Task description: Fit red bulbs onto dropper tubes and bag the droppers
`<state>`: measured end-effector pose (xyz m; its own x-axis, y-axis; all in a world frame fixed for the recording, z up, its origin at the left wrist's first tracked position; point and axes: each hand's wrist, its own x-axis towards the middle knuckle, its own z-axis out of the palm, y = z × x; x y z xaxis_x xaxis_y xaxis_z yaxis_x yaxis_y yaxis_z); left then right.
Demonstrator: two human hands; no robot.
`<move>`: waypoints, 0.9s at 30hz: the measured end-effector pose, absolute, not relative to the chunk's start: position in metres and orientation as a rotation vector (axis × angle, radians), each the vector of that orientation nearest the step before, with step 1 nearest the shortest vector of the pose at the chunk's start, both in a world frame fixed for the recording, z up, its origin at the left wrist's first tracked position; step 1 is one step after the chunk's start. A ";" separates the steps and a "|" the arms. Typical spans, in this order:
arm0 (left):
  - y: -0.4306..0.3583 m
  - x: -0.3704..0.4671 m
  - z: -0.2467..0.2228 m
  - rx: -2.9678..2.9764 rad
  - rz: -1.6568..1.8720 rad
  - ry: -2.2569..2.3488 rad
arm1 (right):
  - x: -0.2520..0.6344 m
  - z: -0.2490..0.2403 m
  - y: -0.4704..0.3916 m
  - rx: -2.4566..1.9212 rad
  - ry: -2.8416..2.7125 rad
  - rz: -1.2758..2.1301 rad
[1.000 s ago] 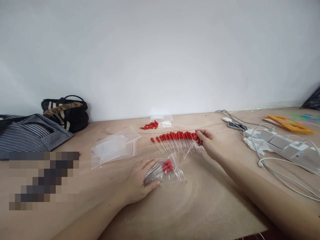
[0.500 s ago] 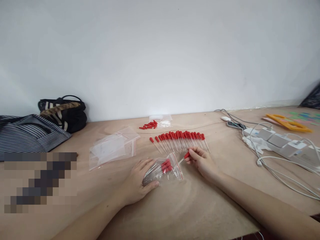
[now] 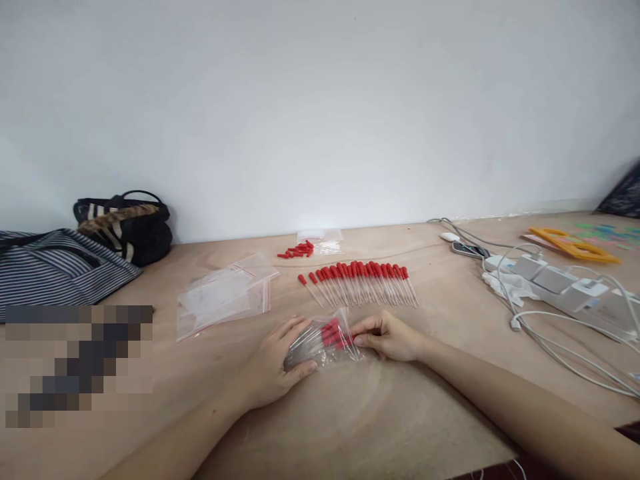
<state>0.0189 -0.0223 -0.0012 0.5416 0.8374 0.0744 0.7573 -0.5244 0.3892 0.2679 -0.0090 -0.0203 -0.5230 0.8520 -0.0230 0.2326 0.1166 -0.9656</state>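
Observation:
A clear zip-lock bag (image 3: 313,343) lies on the table with several red-bulbed glass droppers inside. Its closed end is gripped by my left hand (image 3: 283,357), thumb on the near side and fingers on the far side. At the bag's mouth on the right, my right hand (image 3: 387,337) pinches the red bulb of a dropper (image 3: 344,344), whose stem is inside the bag among the others. Beyond both hands lies a fanned row of red-bulbed droppers (image 3: 357,280), bulbs pointing away from me.
Flat zip bags (image 3: 225,293) lie to the left. Loose red bulbs (image 3: 299,250) and a bag of clear tubes (image 3: 327,243) sit near the wall. A power strip (image 3: 565,283) with white cables and a yellow frame (image 3: 575,245) are on the right; striped fabric (image 3: 65,270) and a black bag (image 3: 125,227) at left.
My right hand has moved left and slightly nearer, sliding the dropper from outside the bag's mouth into the bag. My left hand keeps its grip on the bag.

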 end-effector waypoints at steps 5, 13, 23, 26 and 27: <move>-0.022 0.019 -0.002 2.460 0.370 1.318 | 0.263 -0.022 -0.005 -1.014 -1.960 1.204; -0.022 0.020 0.000 2.450 0.384 1.301 | 0.246 -0.020 -0.009 -1.009 -1.975 1.005; -0.022 0.019 -0.001 2.451 0.414 1.303 | 0.244 -0.022 -0.010 -1.093 -1.946 0.879; -0.021 0.019 -0.002 2.451 0.421 1.300 | 0.246 -0.020 -0.010 -1.040 -1.981 0.873; -0.021 0.019 -0.003 2.452 0.419 1.301 | 0.246 -0.020 -0.010 -1.018 -2.000 0.866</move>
